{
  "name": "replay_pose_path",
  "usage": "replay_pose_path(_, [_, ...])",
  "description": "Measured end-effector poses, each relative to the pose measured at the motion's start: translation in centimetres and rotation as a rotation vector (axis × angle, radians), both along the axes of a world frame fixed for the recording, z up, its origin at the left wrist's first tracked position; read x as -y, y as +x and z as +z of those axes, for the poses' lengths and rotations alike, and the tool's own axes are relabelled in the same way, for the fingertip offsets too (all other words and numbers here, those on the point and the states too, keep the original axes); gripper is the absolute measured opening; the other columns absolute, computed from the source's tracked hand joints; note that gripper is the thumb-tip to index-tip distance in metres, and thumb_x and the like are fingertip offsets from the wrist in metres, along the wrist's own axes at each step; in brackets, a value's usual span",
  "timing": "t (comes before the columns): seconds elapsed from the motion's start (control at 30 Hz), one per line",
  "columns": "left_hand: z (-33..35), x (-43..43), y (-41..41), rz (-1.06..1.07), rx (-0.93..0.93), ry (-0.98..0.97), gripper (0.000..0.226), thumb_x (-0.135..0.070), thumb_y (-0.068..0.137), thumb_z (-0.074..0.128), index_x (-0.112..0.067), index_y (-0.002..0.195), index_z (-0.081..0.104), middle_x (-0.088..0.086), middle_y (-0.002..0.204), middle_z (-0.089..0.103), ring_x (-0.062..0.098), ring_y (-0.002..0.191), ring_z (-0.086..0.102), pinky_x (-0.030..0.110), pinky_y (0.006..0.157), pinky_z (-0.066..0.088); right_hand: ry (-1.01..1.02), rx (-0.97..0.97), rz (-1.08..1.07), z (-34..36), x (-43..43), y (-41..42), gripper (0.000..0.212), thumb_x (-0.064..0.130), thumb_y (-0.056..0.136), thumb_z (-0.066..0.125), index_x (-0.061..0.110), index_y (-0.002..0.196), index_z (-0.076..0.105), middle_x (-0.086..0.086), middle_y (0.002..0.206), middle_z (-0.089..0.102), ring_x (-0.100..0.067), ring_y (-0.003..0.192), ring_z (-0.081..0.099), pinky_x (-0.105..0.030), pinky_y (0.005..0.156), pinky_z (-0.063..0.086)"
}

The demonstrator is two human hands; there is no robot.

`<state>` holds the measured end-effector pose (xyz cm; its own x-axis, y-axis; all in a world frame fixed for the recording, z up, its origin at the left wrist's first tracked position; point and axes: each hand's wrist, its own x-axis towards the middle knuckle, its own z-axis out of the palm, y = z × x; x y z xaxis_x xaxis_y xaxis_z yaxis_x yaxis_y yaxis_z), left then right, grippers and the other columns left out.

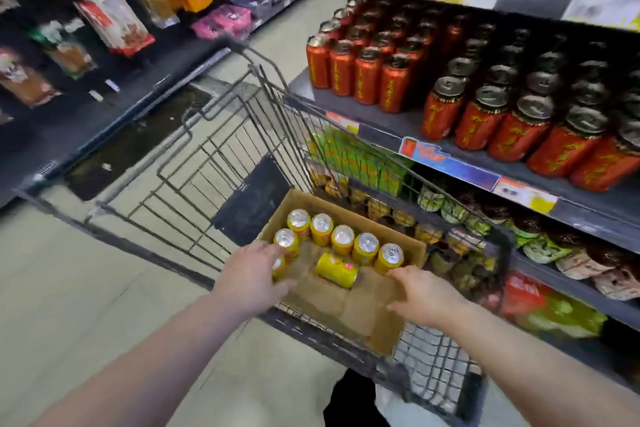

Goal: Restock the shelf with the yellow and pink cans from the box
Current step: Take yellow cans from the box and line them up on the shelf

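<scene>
In a shop aisle, both my hands reached into the cardboard box [381, 336] that sat in the near end of a wire cart [207, 135], pulled up beside the shelf [349, 107] on my right. The yellow cans [343, 236] stood upright in a row along the box's far wall and down its left side, and a sideways can [336, 270] lay on the cardboard floor in front of them. My left hand [254, 270] was laid over a half-hidden can [278, 267] at the left wall. The blur did not show whether its fingers were wrapped round that can or only resting on it. My right hand [427, 295] was spread, fingers apart and holding nothing, low at the box's right end, with the last upright can just beyond its thumb. The sideways can lay between the two hands with its long axis running across the box from left to right, so its near end pointed roughly toward my right hand. As I judged it, that hand, also the one nearer the shelf, would have to come in from above and close across the can's middle. Only red cans [367, 80] showed on the shelf level in view, and no yellow ones were up there yet.
</scene>
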<state>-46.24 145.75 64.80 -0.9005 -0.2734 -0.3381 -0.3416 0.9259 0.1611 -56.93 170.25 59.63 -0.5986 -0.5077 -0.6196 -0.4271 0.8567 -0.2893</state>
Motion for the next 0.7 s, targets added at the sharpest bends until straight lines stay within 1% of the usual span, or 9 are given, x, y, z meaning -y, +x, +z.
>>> replay_pose_path(0.17, [-4.4,1.4,-3.9,-0.028,0.112,-0.001,0.058,-0.051,0.075,0.061,-0.022,0.124,0.052,0.002,0.120,0.056,0.023,0.112,0.052,0.033,0.094,0.041,0.057,0.040,-0.017,-3.7,1.9,-3.4,0.055,0.035,0.082,0.057,0.030,0.134,0.038,-0.003,0.133,0.049,-0.026,0.117,0.051,-0.040,0.093,0.046])
replay_pose_path(0.27, [-7.9,1.7,-5.7,-0.058,0.199,0.016,0.058,-0.054,0.076,0.059,-0.021,0.123,0.051,0.002,0.123,0.053,0.023,0.116,0.048,0.034,0.096,0.040,0.090,0.049,-0.008,-6.6,3.0,-4.2,0.047,0.036,0.083,0.054,0.025,0.127,0.043,-0.004,0.129,0.049,-0.027,0.116,0.050,-0.038,0.089,0.045])
replay_pose_path(0.33, [-10.1,1.8,-7.0,-0.095,0.237,0.025,0.061,-0.053,0.077,0.058,-0.021,0.128,0.047,0.002,0.130,0.049,0.023,0.121,0.044,0.033,0.100,0.036,0.091,0.058,-0.009,-8.8,3.6,-4.5,0.043,0.034,0.083,0.054,0.022,0.123,0.043,-0.005,0.129,0.047,-0.027,0.116,0.049,-0.037,0.087,0.044])
replay_pose_path(0.4, [-12.2,1.9,-8.3,-0.118,0.263,0.024,0.066,-0.052,0.078,0.059,-0.022,0.134,0.041,0.003,0.138,0.044,0.024,0.126,0.041,0.034,0.102,0.031,0.091,0.075,-0.022,-10.9,4.3,-4.8,0.045,0.031,0.084,0.055,0.021,0.126,0.042,-0.006,0.131,0.045,-0.027,0.119,0.047,-0.037,0.089,0.043])
replay_pose_path(0.47, [-14.0,2.4,-9.3,-0.126,0.268,0.039,0.069,-0.051,0.078,0.061,-0.022,0.136,0.040,0.005,0.143,0.040,0.024,0.130,0.038,0.033,0.103,0.031,0.080,0.099,-0.055,-13.3,4.9,-5.0,0.047,0.029,0.084,0.055,0.019,0.128,0.040,-0.007,0.134,0.043,-0.028,0.122,0.044,-0.037,0.091,0.042])
replay_pose_path(0.53, [-15.2,3.2,-10.1,-0.143,0.255,0.065,0.069,-0.049,0.076,0.065,-0.021,0.135,0.043,0.006,0.141,0.042,0.025,0.128,0.040,0.032,0.103,0.032,0.051,0.120,-0.093,-15.7,5.5,-5.1,0.048,0.025,0.083,0.055,0.018,0.128,0.040,-0.008,0.134,0.042,-0.028,0.123,0.043,-0.037,0.092,0.042])
replay_pose_path(0.6, [-16.5,4.5,-10.5,-0.157,0.248,0.084,0.066,-0.048,0.073,0.069,-0.021,0.129,0.049,0.005,0.135,0.047,0.027,0.122,0.045,0.036,0.101,0.037,0.031,0.136,-0.135,-18.4,6.4,-5.2,0.051,0.024,0.082,0.056,0.018,0.130,0.038,-0.009,0.133,0.042,-0.028,0.124,0.043,-0.038,0.094,0.043])
replay_pose_path(0.7, [-18.2,6.7,-10.6,-0.137,0.243,0.061,0.063,-0.048,0.070,0.072,-0.020,0.124,0.054,0.006,0.128,0.052,0.030,0.115,0.050,0.039,0.094,0.043,-0.019,0.162,-0.182,-22.4,8.2,-5.3,0.062,0.029,0.081,0.060,0.020,0.136,0.033,-0.009,0.139,0.036,-0.030,0.127,0.039,-0.038,0.096,0.040])
